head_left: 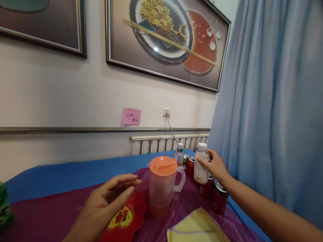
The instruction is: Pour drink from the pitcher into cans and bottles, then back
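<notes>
My right hand (214,167) is closed around a clear plastic bottle with a white cap (201,164), held upright just above the red cans (219,198) at the right of the table. My left hand (107,201) hovers open with fingers stretched toward a clear pitcher with an orange lid (163,185); it touches nothing. The pitcher stands on a purple cloth (50,215) and holds a little orange liquid at the bottom.
A red gold-printed bag (126,216) lies under my left hand. A yellow cloth (196,227) sits at the front. Behind the pitcher stand a small green-capped bottle (179,154) and more cans (189,165). Blue curtain (272,101) at right, radiator (164,143) behind.
</notes>
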A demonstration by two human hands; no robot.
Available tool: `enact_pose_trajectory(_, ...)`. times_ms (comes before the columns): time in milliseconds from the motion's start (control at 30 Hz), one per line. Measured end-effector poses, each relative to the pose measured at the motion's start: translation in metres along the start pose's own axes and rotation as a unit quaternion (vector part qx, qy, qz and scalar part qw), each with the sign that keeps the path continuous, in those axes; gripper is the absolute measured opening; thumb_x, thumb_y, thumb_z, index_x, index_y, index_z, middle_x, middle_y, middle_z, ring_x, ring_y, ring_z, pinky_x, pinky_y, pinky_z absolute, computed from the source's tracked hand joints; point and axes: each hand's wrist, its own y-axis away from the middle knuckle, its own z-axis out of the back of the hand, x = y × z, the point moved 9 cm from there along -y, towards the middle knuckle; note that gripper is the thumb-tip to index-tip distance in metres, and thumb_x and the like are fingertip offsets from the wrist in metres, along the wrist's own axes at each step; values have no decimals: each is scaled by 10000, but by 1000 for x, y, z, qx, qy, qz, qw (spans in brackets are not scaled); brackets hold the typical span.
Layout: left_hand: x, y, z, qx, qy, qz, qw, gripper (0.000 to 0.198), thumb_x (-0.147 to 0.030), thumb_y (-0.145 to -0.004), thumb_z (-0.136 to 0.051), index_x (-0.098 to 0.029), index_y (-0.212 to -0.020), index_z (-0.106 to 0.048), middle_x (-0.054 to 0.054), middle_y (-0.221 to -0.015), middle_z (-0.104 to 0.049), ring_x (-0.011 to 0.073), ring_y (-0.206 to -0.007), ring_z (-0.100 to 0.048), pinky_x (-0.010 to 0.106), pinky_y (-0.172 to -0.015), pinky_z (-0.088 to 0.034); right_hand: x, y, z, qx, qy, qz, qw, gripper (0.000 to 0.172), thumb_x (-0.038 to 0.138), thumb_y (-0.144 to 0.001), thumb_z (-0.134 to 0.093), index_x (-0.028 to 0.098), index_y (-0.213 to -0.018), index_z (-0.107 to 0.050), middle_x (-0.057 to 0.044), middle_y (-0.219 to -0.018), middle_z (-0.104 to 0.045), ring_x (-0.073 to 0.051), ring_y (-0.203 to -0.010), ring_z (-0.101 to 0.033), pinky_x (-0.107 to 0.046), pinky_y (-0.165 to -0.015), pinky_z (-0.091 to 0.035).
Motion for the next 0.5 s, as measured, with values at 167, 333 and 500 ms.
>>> enact_pose_trajectory(167,-14,5,1,2,-37,-9,999,425,-616,-651,-797,-278,-906,-776,54,-923,-814,260,-878,-764,290,-772,-635,-34,-28,-78,73,145,-41,986,533,433,-702,-728,148,-1145,-649,-136,-1134,-725,-290,-1010,-695,-355,-855,-531)
enact_pose_trajectory(333,-13,10,3,2,-52,-11,999,406,-605,-695,-761,-277,-933,-776,57,-928,-812,254,-874,-763,265,-725,-632,-53,-35,-131,99,191,-68,974,442,386,-694,-744,121,-1045,-691,-176,-1109,-719,-331,-1038,-681,-374,-875,-507)
enact_pose_trajectory(500,-9,15,7,6,-55,-11,998,347,-551,-738,-746,-285,-959,-770,52,-952,-809,255,-908,-758,284,-782,-629,-66,-38,-146,93,215,-86,968,474,445,-693,-743,106,-1021,-690,-215,-1109,-709,-364,-1058,-671,-418,-879,-505)
